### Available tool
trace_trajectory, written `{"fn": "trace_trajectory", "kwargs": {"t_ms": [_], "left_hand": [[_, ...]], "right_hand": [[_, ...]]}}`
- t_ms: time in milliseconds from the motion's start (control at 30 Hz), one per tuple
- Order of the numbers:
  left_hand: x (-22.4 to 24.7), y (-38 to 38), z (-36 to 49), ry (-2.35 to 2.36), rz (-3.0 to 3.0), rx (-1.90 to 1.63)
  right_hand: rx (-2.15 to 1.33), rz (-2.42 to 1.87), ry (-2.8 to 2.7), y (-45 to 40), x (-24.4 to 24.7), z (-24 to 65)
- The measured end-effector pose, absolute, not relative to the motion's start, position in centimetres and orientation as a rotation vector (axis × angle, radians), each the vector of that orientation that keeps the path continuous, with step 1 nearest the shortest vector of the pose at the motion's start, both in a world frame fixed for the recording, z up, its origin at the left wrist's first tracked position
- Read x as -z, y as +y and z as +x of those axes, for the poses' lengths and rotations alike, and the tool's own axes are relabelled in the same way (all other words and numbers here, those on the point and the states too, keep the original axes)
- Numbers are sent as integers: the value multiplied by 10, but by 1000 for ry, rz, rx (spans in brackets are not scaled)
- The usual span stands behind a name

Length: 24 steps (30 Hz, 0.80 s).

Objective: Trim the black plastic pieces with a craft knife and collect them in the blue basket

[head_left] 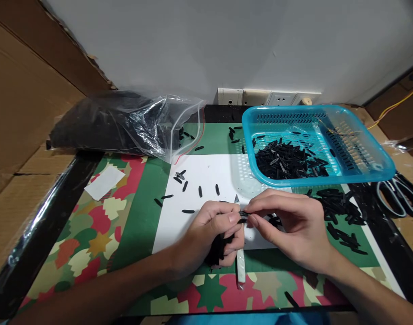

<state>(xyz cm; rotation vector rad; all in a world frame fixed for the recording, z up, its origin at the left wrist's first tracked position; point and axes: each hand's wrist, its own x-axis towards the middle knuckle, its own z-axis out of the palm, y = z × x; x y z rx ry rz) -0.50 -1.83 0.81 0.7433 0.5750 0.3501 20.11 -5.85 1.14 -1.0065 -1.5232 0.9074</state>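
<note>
My left hand (pixel 223 230) is closed around a bunch of black fabric-like pieces (pixel 215 253), partly hidden by the fingers. Between its thumb and forefinger, a small narrow black piece (pixel 243 214), possibly a snap hair clip, sticks out to the right. The thumb and forefinger of my right hand (pixel 284 221) pinch that piece's other end. Below the hands lies a thin white stick with a dark pointed tip (pixel 240 266), on a white sheet (pixel 172 230). Several loose black pieces (pixel 200 191) are scattered on the sheet.
A blue plastic basket (pixel 358 176) holding a heap of black clip-like pieces (pixel 284 160) stands at back right. Black pieces (pixel 340 205) are piled beside it, near scissors (pixel 392 196). A clear zip bag (pixel 125 122) full of black material lies back left, by a white paper scrap (pixel 105 182).
</note>
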Motion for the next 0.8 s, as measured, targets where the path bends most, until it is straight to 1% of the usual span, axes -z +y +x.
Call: {"fn": "trace_trajectory", "kwargs": {"t_ms": [200, 333, 433, 533, 667, 800], "left_hand": [[-10, -19, -5, 572, 766, -344], [-13, -17, -6, 578, 814, -307], [-15, -16, -5, 578, 823, -309], [-17, -16, -4, 590, 840, -297], [-16, -18, -3, 621, 829, -294], [-12, -19, -3, 630, 806, -310]], "right_hand": [[-1064, -989, -1376, -63, -8, 201], [-1005, -1015, -1422, -63, -9, 203], [-810, -1044, -1626, -62, -9, 205], [-535, -995, -1871, -62, -7, 208], [-205, -919, -2038, -63, -1, 213], [-65, -861, -2152, -65, -2, 216]]}}
